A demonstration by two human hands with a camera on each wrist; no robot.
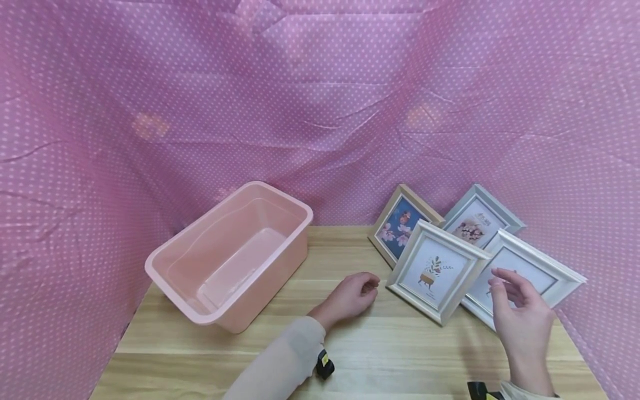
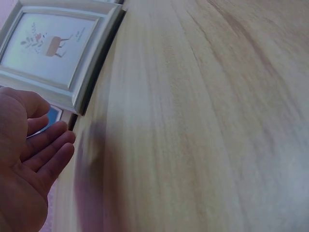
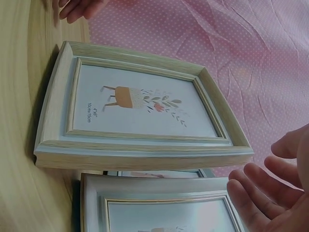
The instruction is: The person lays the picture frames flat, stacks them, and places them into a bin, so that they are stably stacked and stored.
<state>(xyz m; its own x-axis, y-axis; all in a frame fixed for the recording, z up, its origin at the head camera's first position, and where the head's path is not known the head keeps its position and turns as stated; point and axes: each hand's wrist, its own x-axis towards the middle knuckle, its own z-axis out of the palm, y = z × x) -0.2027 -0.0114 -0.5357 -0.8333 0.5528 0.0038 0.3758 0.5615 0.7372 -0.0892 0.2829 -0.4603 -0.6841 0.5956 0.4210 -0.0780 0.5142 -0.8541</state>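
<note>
Well, the cream picture frame (image 1: 435,272) stands on the right side of the table, nearest the middle of the group, leaning back a little and showing an orange-brown planter with leaves. My left hand (image 1: 347,300) is just to its left, low over the tabletop, fingers loosely bent and holding nothing. To its right, slightly overlapped by it, leans the white picture frame (image 1: 530,265). My right hand (image 1: 525,319) is in front of that one, thumb and fingers relaxed and apart, with nothing in them; I can't tell whether my fingertips touch its edge. Behind, on the far side, stand the wood-coloured frame (image 1: 402,225) at left, with pink blossoms on blue, and the grey frame (image 1: 472,225) at right, with a flower print. Well apart, on the left of the wood-grain table (image 1: 380,355), sits the pink tub (image 1: 277,283), set at a slant. I wear a pale sleeve (image 1: 280,361) on my left arm. Pink dotted cloth (image 1: 320,111) hangs along the far, left and right sides.
</note>
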